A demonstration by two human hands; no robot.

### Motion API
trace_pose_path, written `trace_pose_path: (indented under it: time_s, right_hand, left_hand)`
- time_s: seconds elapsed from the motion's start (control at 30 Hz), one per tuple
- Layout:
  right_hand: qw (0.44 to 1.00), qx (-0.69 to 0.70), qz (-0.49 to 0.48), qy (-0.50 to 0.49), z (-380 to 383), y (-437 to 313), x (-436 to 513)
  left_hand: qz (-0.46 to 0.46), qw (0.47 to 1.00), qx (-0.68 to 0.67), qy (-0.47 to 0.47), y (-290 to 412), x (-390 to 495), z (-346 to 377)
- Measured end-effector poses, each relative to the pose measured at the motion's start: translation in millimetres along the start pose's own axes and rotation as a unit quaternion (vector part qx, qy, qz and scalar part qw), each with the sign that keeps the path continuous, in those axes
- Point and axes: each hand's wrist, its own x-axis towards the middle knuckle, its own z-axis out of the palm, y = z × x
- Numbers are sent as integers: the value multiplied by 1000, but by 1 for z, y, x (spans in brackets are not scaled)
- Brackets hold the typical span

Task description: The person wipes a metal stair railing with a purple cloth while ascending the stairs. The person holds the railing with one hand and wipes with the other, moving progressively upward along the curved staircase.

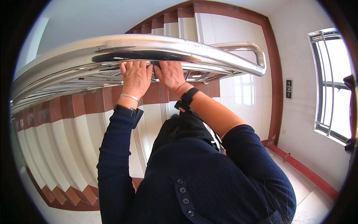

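A polished metal stair handrail curves across the upper view, with thinner rails and bars beneath it. My left hand reaches up to the lower rails just under the thick top tube; its fingertips are hidden behind the tube. Close on its right, my right hand is at the same rails, its fingertips also out of sight. Between the two hands a small dark object shows in part; I cannot tell what it is or which hand has it. Whether either hand grips a rail is hidden too.
Stairs with pale treads and red-brown edges descend at the left, and more steps lie beyond the handrail. At the right are a tiled landing, a barred window, a wall sign and a red pipe low along the wall.
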Motion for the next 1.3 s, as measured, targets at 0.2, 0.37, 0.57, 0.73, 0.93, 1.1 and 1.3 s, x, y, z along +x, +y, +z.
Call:
trace_pose_path:
  time_s: [0.2, 0.37, 0.57, 0.73, 0.93, 1.1, 1.3]
  right_hand:
    - [937, 43, 73, -338, -51, 68, -9]
    - [937, -32, 109, -330, -67, 98, -30]
    - [950, 107, -18, -292, -6, -14, 29]
    - [981, 100, -112, -124, 24, -85, 66]
    - [972, 117, -57, -197, -23, -28, 42]
    - [943, 154, -232, -183, -130, -29, 30]
    - [954, 65, -291, 6, -163, -93, 105]
  left_hand:
    - [21, 987, -162, -12, -5, -18, -32]
    - [-123, 963, -219, 97, -5, -53, -54]
    - [-331, 892, -262, 159, -25, -45, -49]
    - [-386, 850, -336, 125, -29, -44, -54]
    - [-347, 802, -465, 141, -29, -37, -72]
    - [-325, 736, -566, 182, -12, -25, -104]
    - [-359, 648, -641, 200, -12, 1, -141]
